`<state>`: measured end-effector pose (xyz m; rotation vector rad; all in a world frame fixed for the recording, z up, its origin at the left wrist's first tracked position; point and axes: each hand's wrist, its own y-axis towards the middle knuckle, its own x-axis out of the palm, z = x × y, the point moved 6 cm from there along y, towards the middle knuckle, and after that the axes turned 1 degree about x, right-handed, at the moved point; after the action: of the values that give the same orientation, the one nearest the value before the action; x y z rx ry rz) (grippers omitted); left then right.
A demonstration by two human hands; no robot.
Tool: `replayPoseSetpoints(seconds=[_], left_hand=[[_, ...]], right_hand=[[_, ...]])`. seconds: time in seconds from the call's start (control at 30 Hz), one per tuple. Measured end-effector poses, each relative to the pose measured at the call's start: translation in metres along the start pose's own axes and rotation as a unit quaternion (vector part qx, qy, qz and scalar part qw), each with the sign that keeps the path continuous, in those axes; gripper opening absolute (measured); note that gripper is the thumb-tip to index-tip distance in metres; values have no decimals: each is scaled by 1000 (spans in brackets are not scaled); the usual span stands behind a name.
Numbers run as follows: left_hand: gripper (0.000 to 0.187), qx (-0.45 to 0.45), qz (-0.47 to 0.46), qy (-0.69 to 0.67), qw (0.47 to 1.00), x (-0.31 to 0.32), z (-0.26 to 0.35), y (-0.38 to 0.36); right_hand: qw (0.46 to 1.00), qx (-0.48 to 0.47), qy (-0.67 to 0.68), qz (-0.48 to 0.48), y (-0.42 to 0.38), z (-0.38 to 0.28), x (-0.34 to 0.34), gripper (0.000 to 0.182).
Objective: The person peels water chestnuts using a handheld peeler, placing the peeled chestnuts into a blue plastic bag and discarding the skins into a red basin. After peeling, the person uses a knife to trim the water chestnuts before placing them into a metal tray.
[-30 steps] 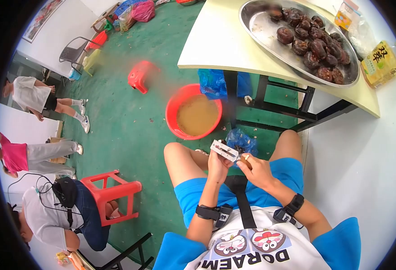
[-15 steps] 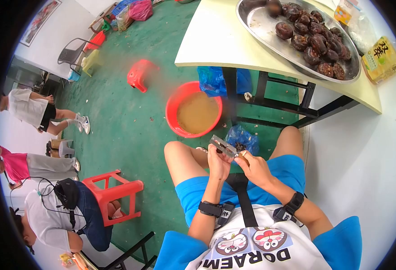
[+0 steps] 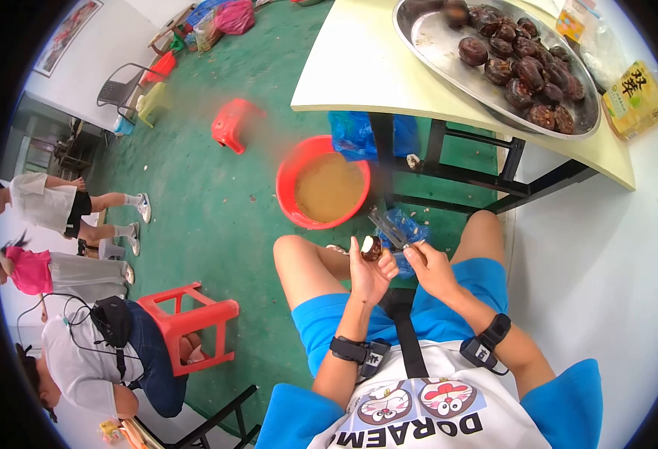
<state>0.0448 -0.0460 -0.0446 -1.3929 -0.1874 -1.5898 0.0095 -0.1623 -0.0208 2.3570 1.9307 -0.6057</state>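
Observation:
My left hand is closed around a dark brown water chestnut, its fingers curled beneath it. A white peeled patch shows on the chestnut's upper left side. In my right hand is a peeling knife with a flat metal blade and a brownish handle, mostly hidden by the fingers. The blade points up and left, just apart from the chestnut. Below both hands, a blue plastic bag with dark scraps lies on the floor.
A red basin of murky water stands ahead on the green floor. To the right, a table bears a metal tray of water chestnuts and a yellow packet. Red stools and several people are at the left.
The knife blade has swung up and right, away from my left hand, uncovering the chestnut with its white patch. My right hand has shifted slightly right. People at the left have moved.

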Motion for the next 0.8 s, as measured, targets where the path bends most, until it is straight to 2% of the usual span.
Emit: replayPoseSetpoints(seconds=[0.2, 0.27, 0.33, 0.37, 0.5, 0.63, 0.7, 0.8], left_hand=[[41, -10, 26, 44, 999, -10, 1, 4], [41, -7, 27, 64, 998, -14, 0, 5], [43, 44, 142, 101, 984, -26, 3, 6], [43, 53, 115, 110, 986, -28, 4, 7], [42, 68, 129, 166, 975, -27, 3, 4], [41, 79, 122, 149, 978, -32, -1, 7], [40, 130, 160, 124, 971, -32, 0, 7], [35, 164, 168, 87, 968, -33, 1, 5]], right_hand=[[999, -36, -17, -19, -10, -8, -1, 29], [991, -106, -78, -19, -14, -11, 2, 28], [988, -103, -111, -45, -16, -13, 4, 28], [982, -98, -144, -70, -18, -12, 7, 28], [980, -99, -163, -46, -20, -8, 9, 29], [978, -106, -173, -47, -19, -6, 10, 30], [977, -111, -174, -51, -19, -7, 8, 30], [978, -110, -169, -54, -20, -13, 11, 29]])
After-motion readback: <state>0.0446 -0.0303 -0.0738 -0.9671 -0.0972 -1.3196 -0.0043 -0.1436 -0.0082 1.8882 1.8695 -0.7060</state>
